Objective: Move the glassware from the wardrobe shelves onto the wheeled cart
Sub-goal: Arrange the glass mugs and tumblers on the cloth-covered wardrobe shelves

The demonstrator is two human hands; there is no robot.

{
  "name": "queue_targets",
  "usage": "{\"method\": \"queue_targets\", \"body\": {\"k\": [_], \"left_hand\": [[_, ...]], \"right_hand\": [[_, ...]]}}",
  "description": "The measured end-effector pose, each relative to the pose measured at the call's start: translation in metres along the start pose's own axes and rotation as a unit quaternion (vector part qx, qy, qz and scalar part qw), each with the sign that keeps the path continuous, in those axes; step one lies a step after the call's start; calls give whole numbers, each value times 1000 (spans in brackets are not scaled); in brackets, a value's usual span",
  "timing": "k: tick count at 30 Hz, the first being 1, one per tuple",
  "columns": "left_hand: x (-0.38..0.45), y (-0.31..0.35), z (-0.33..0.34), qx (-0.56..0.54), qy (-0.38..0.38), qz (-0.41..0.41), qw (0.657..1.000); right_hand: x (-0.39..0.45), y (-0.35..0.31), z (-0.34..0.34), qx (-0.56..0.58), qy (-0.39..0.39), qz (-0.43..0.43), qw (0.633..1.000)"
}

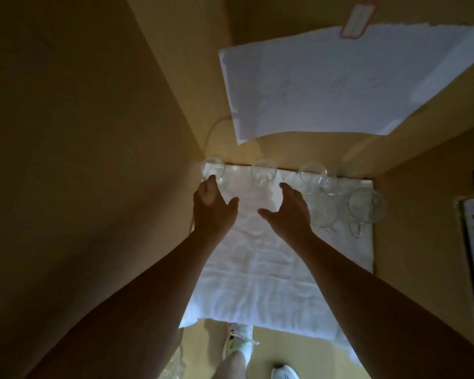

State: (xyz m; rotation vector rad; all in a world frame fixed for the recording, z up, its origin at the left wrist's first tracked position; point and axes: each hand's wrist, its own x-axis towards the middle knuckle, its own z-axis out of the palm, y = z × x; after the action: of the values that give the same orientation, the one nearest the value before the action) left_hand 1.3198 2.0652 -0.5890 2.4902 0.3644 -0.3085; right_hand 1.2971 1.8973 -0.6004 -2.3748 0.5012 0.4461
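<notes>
Along the shelf's back edge, your open left hand (212, 205) touches the corner glass (213, 168), while your open right hand (288, 212) sits just short of the middle glass (263, 170).

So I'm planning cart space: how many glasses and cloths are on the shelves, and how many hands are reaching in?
Glasses: 5, first, second, third, fourth, fifth; more may be hidden by blur
Cloths: 2, lower, upper
Hands: 2, left, right
Total: 9
</notes>
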Motion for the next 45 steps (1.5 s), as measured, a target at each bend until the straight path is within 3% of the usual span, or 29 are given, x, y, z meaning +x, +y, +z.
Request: {"method": "queue_targets", "body": {"k": [7,11,15,18,25,29,45], "left_hand": [[52,-16,26,2,73,-37,997],[72,-26,36,-43,83,-19,995],[94,-38,43,-73,60,-13,995],[96,-42,44,-104,87,-37,990],[64,-37,38,-94,56,-3,994],[34,-30,28,-120,75,14,990],[-93,29,-78,-169,103,54,979]], "right_hand": [[43,-1,35,68,51,3,996],[64,-1,43,64,80,-8,995],[85,-10,53,122,77,-10,990],[88,-9,57,156,111,2,981],[61,0,49,151,111,10,982],[36,4,36,145,122,8,982],[-105,-20,-87,100,146,-56,983]]}}
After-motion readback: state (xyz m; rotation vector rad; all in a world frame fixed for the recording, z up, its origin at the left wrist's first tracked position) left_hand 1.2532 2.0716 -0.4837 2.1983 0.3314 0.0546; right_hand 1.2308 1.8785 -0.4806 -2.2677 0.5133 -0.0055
